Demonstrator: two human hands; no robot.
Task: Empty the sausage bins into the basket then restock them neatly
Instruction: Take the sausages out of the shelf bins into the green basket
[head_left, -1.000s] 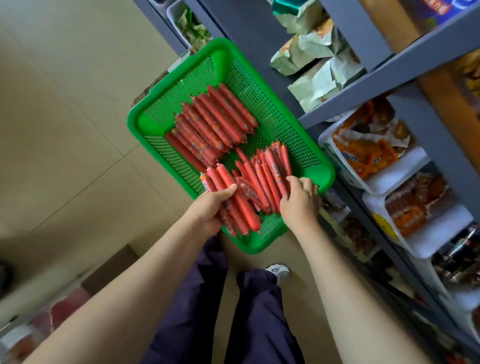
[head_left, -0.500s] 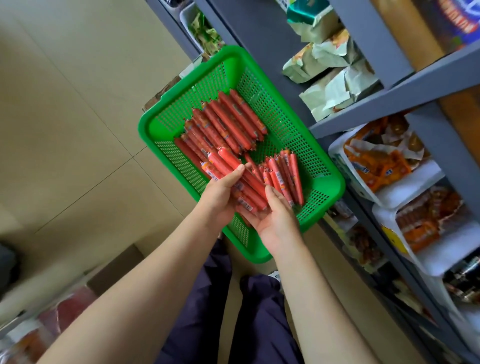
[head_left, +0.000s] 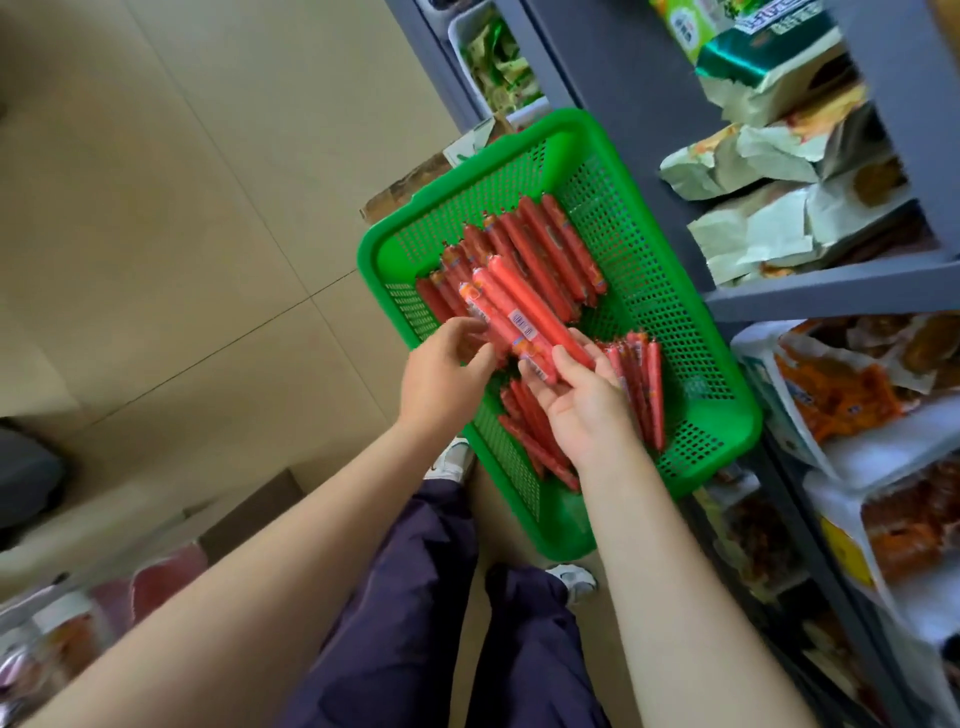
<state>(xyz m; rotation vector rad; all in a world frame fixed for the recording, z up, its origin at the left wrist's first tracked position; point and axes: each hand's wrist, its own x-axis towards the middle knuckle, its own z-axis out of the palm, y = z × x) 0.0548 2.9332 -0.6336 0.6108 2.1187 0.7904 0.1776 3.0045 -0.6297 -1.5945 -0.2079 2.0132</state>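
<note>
The green basket (head_left: 691, 332) is the biggest thing here, a perforated plastic crate sitting low beside the grey shelf unit (head_left: 831, 291), over the tiled floor (head_left: 156, 208); what holds it up I cannot tell. It looks light and a little springy, and its thick rolled rim would be the place to take it.

Inside lie the sausages in loose groups: a far pile (head_left: 550, 249) laid roughly parallel, a near pile (head_left: 530, 431) partly under the person's wrist, and a smaller row (head_left: 647, 384) towards the shelf side. Each is a slim red stick in a glossy wrapper, crimped at the ends, some with a pale label. I'd judge them light, fairly stiff, and slippery against one another, so a handful wants support from underneath near the middle rather than a pinch at one end.

That is about how the lifted bundle (head_left: 524, 322) is held, just above the basket. The right hand (head_left: 582, 400) lies palm up beneath its near end, fingers curled around the sticks. The left hand (head_left: 441, 374) closes on the bundle's side with thumb and fingertips, steadying it. The sticks fan slightly and could slide apart if tilted.
</note>
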